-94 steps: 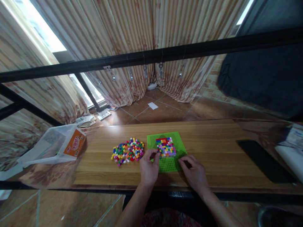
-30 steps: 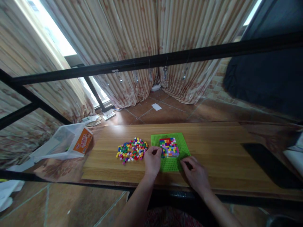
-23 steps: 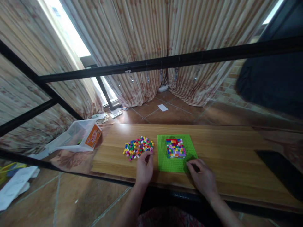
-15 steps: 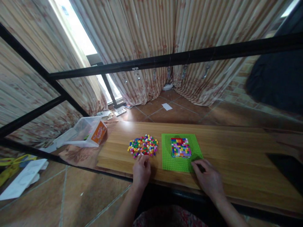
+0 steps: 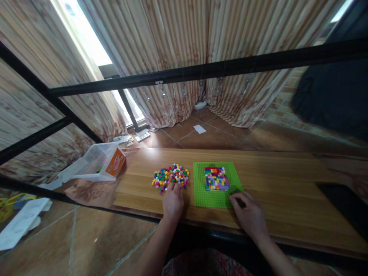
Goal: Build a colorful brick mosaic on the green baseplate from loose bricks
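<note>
A loose pile of small multicoloured toy bricks (image 5: 169,176) lies on the wooden table. At its near edge is my left hand (image 5: 173,202), fingers bent together over the bricks; whatever they pinch is hidden. To the right lies a green studded baseplate (image 5: 211,200). A square block of many-coloured bricks (image 5: 216,179) is built up on it, towards its far side. My right hand (image 5: 250,212) is at the baseplate's near right corner, thumb and forefinger pinched together, and anything between them is too small to make out.
An open clear plastic box (image 5: 96,161) with an orange label lies left of the table (image 5: 276,184). A flat black object (image 5: 339,203) rests at the table's right end. A black metal bar (image 5: 184,74) runs across beyond the table, before striped curtains (image 5: 161,46).
My left hand has moved slightly forward, its fingers now reaching in at the pile's near edge. My right hand stays by the baseplate corner. The whole view has shifted a little.
</note>
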Available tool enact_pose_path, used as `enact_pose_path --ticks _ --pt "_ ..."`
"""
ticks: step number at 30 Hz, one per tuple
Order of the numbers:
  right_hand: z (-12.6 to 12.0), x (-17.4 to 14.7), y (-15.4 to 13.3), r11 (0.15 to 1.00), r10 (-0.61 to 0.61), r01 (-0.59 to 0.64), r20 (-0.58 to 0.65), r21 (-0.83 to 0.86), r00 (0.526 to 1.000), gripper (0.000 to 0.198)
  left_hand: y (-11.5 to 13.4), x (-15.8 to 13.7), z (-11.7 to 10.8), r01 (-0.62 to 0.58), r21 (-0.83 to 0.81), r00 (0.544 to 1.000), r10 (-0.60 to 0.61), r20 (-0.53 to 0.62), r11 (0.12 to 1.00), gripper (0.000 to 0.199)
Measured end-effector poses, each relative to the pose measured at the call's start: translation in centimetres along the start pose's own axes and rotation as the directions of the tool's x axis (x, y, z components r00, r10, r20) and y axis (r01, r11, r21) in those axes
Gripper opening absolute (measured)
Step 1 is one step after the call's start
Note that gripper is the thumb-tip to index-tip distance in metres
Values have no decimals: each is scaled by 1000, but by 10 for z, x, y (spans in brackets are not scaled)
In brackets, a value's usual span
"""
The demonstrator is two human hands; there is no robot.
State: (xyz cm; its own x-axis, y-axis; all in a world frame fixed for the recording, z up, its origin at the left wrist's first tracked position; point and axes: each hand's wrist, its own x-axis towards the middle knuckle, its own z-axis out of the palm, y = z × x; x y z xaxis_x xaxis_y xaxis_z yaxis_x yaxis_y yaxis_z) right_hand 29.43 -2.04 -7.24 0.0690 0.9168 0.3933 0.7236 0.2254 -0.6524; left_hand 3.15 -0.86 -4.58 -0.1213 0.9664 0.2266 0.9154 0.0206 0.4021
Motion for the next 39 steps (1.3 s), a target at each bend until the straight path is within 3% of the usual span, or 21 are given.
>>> enact_pose_path --ticks 6,12,20,28,33,39 --pt "2 1 0 999 21 -22 16 29 1000 26 3 1 -4 -66 -99 997 62 -40 993 20" --pt "2 2 0 998 48 -49 37 45 998 25 27 9 -8 -181 -276 983 173 -52 944 19" --pt "3 2 -1 998 38 -39 23 45 999 21 52 20 -11 -222 -415 973 225 -42 882 18" --pt "3 2 -2 998 54 -56 38 29 998 19 60 24 -10 -251 -537 965 252 -73 805 16" --pt "4 2 -4 998 50 -50 22 41 999 18 63 26 -10 -279 -551 953 299 -56 787 16" --pt "2 3 -7 997 60 -61 20 42 998 19 69 27 -4 -305 -465 939 345 -1 831 18"
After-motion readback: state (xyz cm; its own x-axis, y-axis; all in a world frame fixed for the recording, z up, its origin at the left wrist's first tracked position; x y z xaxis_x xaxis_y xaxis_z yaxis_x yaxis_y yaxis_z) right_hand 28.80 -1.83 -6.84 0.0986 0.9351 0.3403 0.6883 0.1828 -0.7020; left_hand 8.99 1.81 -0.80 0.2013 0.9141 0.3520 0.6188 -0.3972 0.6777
